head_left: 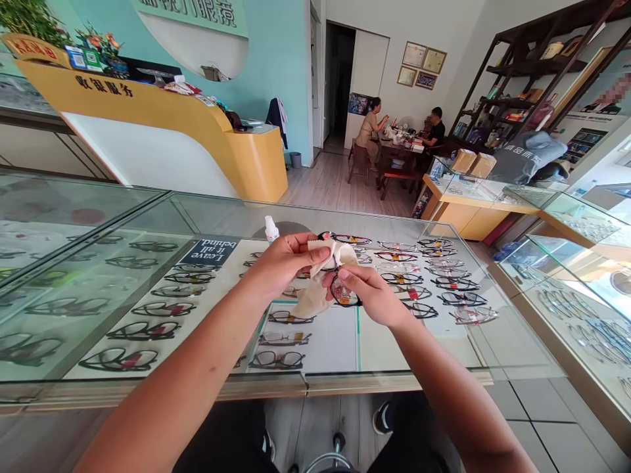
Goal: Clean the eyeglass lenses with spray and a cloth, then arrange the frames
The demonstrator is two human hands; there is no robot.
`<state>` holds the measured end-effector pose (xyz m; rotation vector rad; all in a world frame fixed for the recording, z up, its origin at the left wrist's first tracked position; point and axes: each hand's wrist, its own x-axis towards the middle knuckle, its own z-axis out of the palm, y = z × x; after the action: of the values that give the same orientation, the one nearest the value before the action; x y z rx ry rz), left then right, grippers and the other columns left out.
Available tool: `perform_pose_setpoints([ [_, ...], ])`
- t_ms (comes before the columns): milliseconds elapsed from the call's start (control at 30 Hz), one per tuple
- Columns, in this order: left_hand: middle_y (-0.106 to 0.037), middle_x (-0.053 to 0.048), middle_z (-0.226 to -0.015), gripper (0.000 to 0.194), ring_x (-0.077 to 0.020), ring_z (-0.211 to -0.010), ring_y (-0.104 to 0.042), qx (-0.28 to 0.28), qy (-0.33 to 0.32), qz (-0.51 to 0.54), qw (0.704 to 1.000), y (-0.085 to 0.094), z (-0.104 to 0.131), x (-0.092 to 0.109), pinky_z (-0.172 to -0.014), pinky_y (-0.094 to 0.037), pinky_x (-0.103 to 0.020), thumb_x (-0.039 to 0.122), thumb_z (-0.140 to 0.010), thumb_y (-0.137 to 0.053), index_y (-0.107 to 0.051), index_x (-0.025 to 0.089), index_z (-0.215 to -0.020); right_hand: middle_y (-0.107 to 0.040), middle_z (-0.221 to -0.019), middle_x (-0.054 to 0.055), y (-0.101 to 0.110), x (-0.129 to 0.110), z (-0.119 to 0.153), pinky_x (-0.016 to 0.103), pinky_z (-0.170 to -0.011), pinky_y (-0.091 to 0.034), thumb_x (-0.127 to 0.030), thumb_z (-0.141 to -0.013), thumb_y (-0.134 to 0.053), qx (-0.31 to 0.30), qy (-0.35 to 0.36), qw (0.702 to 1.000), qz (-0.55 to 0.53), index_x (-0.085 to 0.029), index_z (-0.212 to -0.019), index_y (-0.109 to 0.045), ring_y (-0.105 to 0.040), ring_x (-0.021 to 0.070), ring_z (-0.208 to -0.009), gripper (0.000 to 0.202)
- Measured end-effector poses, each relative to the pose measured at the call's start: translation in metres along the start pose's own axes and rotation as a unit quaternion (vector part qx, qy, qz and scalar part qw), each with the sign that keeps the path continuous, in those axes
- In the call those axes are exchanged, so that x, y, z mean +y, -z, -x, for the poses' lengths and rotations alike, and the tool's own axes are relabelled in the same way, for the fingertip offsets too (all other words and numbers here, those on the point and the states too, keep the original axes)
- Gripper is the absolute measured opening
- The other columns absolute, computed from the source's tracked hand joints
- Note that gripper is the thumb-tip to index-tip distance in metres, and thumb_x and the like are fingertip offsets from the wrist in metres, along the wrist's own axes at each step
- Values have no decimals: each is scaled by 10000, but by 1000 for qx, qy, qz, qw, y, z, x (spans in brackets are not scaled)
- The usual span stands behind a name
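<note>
Above the glass display counter (384, 384), both hands hold a dark-framed pair of glasses (346, 294) and a cream cloth (313, 297). My left hand (290, 257) pinches the cloth, which is folded around the upper part of the glasses. The fingers of my right hand (367, 289) are closed on the frame near its middle, with one lens showing below them. Part of the cloth hangs down between the hands. Just behind my left hand stands a small white bottle (271, 230) on the counter.
Rows of glasses (121, 358) lie under the counter's glass, beside a dark lettered card (210, 251). A yellow service desk (256, 161) stands behind at the left. Two people sit at a far table (399, 152). More glass cases (582, 276) are at the right.
</note>
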<state>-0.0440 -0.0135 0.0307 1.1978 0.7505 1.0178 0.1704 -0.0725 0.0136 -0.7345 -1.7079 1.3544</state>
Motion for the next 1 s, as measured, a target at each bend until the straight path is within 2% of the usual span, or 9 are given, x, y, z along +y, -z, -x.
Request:
perform_pose_setpoints([
  [100, -690, 10, -742, 460, -102, -646, -622, -11, 16, 17, 1000, 0, -1, -1, -567, -510, -200, 451, -629, -1084, -756, 169, -786, -745, -888, 50, 0, 0, 0, 353, -844, -495, -677, -1112, -548, -3, 6, 1000, 0, -207, -1007, -789, -577, 200, -835, 539],
  [233, -701, 4, -757, 387, -145, -633, -649, -77, 34, 78, 993, -5, 0, -4, -581, -574, -270, 388, -698, -1041, -780, 198, -912, -755, -892, 49, 0, 2, 0, 354, -839, -498, -689, -1106, -548, 7, 10, 1000, -4, -211, -1016, -783, -593, 204, -841, 541],
  [367, -601, 11, -650, 310, -159, -606, -623, -136, 38, 100, 985, -15, 5, -6, -576, -585, -295, 376, -789, -975, -721, 198, -801, -727, -855, 37, -1, 2, -1, 341, -821, -482, -662, -1117, -546, 19, 24, 1000, -4, -213, -950, -778, -584, 200, -831, 532],
  [500, -542, 8, -659, 343, -156, -639, -605, -118, 28, 121, 985, -25, 8, -10, -572, -564, -281, 369, -792, -977, -686, 197, -737, -684, -834, 32, -1, 2, -2, 335, -826, -465, -636, -1122, -548, 47, 34, 998, 8, -214, -875, -765, -556, 204, -841, 536],
  [600, -522, 15, -683, 328, -150, -647, -580, -106, 28, 137, 984, -28, 9, -12, -580, -564, -284, 367, -787, -987, -702, 204, -792, -671, -848, 31, 0, 3, -3, 334, -830, -457, -673, -1108, -547, 61, 28, 997, 27, -215, -879, -760, -543, 206, -845, 555],
  [867, -525, 25, -648, 341, -134, -608, -560, -98, -1, 118, 988, -28, 8, -10, -546, -535, -262, 372, -796, -984, -700, 186, -831, -592, -819, 10, 1, 3, -2, 319, -794, -406, -611, -1138, -536, 55, 41, 997, 22, -210, -876, -759, -483, 179, -794, 529],
  [1000, -594, 23, -656, 349, -135, -601, -575, -73, -14, 113, 991, -27, 9, -7, -525, -547, -263, 330, -757, -1008, -728, 182, -904, -605, -824, 17, 0, 3, -1, 325, -792, -415, -649, -1128, -530, 51, 33, 998, 34, -209, -867, -755, -497, 182, -798, 559],
])
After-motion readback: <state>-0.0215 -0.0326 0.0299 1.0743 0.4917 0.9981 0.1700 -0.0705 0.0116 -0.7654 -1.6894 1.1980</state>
